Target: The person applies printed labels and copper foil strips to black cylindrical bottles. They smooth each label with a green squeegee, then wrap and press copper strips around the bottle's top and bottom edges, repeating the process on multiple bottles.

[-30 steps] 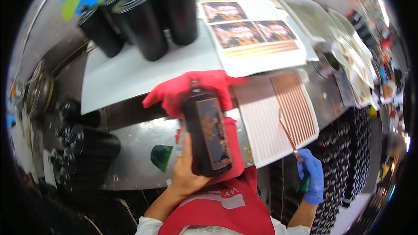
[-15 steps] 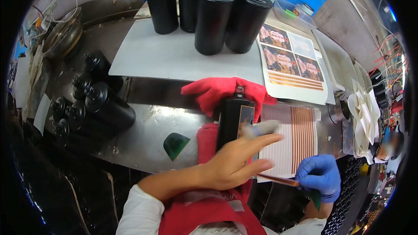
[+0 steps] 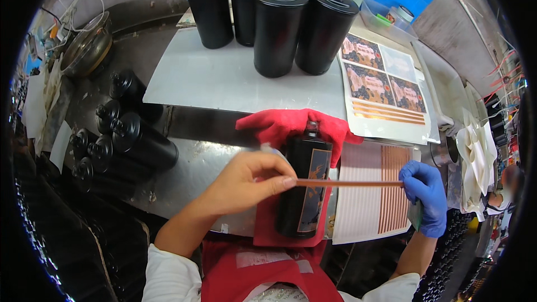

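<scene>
A thin copper-coloured decal strip (image 3: 358, 183) is stretched level between my two hands. My bare left hand (image 3: 246, 182) pinches its left end, and my right hand (image 3: 426, 196) in a blue glove pinches the other. A bit of a green sheet (image 3: 415, 215) shows by the right palm. Beneath the strip, a black bottle (image 3: 292, 207) with a bronze-edged picture label lies on its back, neck pointing away, on a red cloth (image 3: 271, 126). To its right lies a white sheet of copper stripes (image 3: 358, 215), partly under the right end of the strip.
Several black bottles (image 3: 279, 33) stand on a pale board (image 3: 190, 72) at the back. More black bottles (image 3: 145, 142) lie at the left near a metal bowl (image 3: 86, 50). A printed decal sheet (image 3: 386, 81), a clear tub (image 3: 386, 19) and crumpled white paper (image 3: 472, 162) are at the right.
My left hand has moved left and closed on the strip's end. The strip has risen from a slant to level across the bottle. My left hand now covers where a green piece lay.
</scene>
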`<action>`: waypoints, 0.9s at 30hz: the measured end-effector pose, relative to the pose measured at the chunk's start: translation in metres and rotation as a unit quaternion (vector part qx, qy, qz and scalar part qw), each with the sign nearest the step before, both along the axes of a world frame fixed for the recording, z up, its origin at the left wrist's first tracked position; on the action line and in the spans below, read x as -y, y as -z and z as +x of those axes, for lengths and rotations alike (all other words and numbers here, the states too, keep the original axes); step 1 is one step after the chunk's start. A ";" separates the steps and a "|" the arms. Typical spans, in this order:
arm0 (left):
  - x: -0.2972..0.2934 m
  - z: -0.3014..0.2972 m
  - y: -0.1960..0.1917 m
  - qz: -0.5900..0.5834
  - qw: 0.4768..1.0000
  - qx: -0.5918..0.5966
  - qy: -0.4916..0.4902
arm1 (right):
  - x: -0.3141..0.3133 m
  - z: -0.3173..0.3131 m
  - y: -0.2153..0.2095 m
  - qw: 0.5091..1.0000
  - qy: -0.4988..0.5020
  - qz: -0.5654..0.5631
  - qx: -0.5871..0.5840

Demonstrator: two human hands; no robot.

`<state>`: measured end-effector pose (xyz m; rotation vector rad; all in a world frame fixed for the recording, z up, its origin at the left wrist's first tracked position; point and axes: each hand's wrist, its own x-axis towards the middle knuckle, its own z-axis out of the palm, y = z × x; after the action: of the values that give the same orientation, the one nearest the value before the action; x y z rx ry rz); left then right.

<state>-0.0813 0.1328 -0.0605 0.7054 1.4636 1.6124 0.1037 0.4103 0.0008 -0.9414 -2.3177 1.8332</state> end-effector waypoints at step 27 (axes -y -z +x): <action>-0.051 0.001 0.049 0.039 0.963 0.050 -0.263 | -0.051 -0.022 0.099 0.986 0.124 -0.111 -0.005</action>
<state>-0.0808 0.1833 -0.1097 0.2760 1.6044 2.0804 0.0817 0.4612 -0.0978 -1.1820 -1.9134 2.0091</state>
